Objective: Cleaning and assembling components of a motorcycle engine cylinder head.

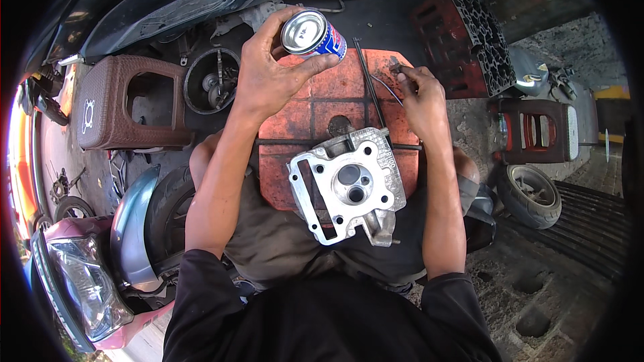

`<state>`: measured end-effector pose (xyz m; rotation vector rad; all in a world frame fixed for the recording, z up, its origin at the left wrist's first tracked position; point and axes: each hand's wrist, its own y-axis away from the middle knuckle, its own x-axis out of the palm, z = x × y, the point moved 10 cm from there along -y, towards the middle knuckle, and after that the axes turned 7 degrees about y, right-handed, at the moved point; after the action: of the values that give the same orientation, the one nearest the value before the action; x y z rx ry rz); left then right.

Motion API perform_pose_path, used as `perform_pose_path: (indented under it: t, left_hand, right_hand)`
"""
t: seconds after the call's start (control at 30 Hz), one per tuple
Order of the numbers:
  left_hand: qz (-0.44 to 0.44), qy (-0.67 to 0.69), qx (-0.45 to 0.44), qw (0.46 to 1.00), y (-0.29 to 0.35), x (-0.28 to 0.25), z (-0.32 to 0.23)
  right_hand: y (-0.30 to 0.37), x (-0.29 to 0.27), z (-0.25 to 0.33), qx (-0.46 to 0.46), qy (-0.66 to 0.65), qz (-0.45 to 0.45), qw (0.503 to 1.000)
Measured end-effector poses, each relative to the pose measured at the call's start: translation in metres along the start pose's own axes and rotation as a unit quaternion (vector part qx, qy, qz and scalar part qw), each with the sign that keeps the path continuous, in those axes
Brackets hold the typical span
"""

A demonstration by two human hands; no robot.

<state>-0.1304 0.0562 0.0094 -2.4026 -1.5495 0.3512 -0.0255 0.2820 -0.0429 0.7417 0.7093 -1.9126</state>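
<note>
My left hand (272,70) is closed round a small tin (330,41) with a blue and red label and a silver lid, raised over the far left of an orange-red plastic stool (282,191). A metal engine cylinder head (312,191) rests on the near part of the stool, its flat face with round openings turned up. My right hand (422,97) is at the stool's far right, fingers pinched together; what they hold, if anything, is hard to make out. Beside its fingers lies a thin bent metal wire (387,89). A long dark rod (369,84) lies across the stool.
A brown plastic stool (100,121) and a bucket with metal parts (196,90) stand left. A red crate (443,60), another stool (560,131) and a loose wheel (537,204) are right. A pink motorcycle front (84,288) is near left, with a floor grate (590,228) at right.
</note>
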Motion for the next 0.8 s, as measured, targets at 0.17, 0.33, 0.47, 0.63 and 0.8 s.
perform_pose_path:
  t: [0.17,0.33,0.47,0.63,0.8]
  left_hand:
    - [0.017,-0.027,-0.002,0.999,0.001,0.000,-0.002]
    - [0.022,-0.043,0.002,0.999,0.001,0.005,-0.005]
    - [0.027,-0.047,0.011,0.998,0.001,0.005,-0.004]
    - [0.031,-0.077,0.010,0.996,0.002,0.004,-0.005]
    - [0.037,-0.068,0.005,0.997,0.000,0.008,-0.007]
  right_hand:
    - [0.002,-0.016,0.015,0.016,-0.006,-0.054,0.998]
    - [-0.004,-0.015,0.014,0.018,-0.025,-0.070,0.997]
    - [-0.003,-0.009,0.016,-0.002,0.008,-0.055,0.998]
    - [0.005,-0.012,0.014,0.026,-0.038,-0.034,0.998]
    - [0.006,-0.010,-0.002,0.012,-0.026,-0.031,0.999]
